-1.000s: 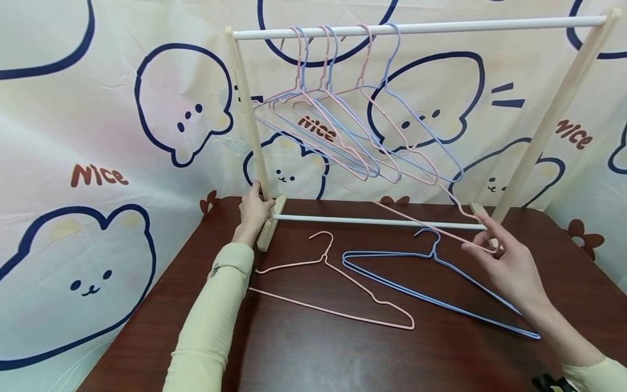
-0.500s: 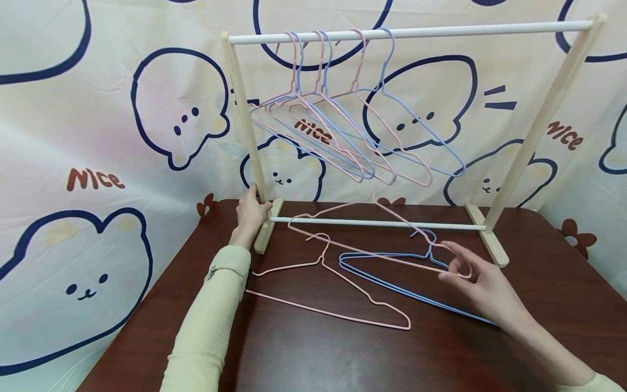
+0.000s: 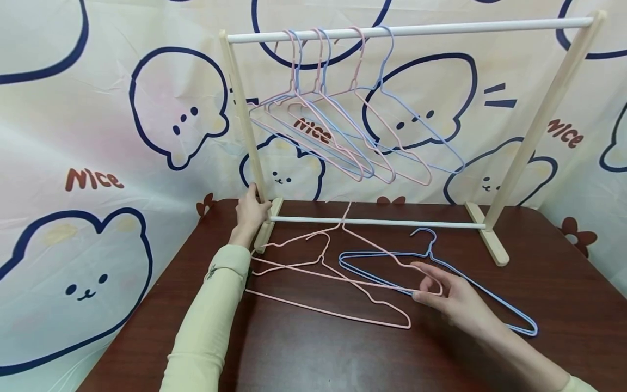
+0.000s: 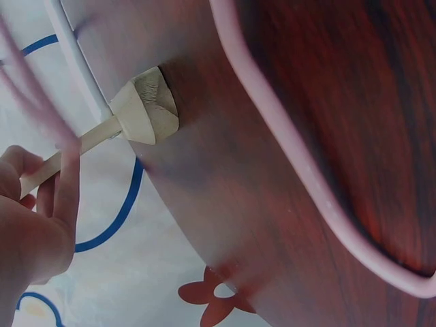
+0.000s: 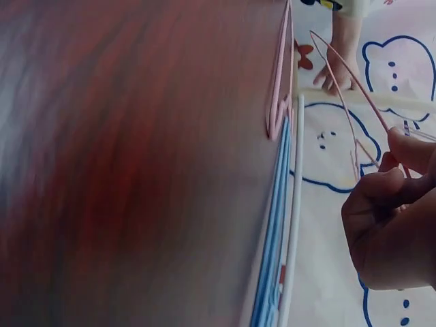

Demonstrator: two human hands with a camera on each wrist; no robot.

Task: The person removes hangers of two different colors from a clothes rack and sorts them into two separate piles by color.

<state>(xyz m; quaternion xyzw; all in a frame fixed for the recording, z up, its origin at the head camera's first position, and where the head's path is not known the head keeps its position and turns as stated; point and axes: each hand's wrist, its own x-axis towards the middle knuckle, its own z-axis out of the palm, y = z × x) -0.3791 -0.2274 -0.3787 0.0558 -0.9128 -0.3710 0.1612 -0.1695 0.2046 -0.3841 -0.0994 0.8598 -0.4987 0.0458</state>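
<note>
My left hand (image 3: 251,212) grips the lower part of the rack's pale left post (image 3: 240,103), just above its foot (image 4: 139,112). With thumb and fingers, my right hand (image 3: 455,296) pinches one rounded end of a pink hanger (image 3: 362,238), raised over the table. This hanger's hook points away, close to the rack's lower bar (image 3: 392,223). Beneath it, another pink hanger (image 3: 328,312) lies flat. Blue hangers (image 3: 490,290), stacked together, lie at the right, partly behind my right hand. The right wrist view also shows the pinching hand (image 5: 395,211).
From the left half of the white top bar (image 3: 465,30) hang several pink and blue hangers (image 3: 384,65). The right post (image 3: 543,130) stands on a foot (image 3: 490,239) at the table's back. Behind the dark wooden table (image 3: 313,359) is a cartoon-printed cloth (image 3: 98,136).
My right hand has brought the pink hanger leftward and down, from beside the right post to above the flat pink hanger. My left hand stays on the left post.
</note>
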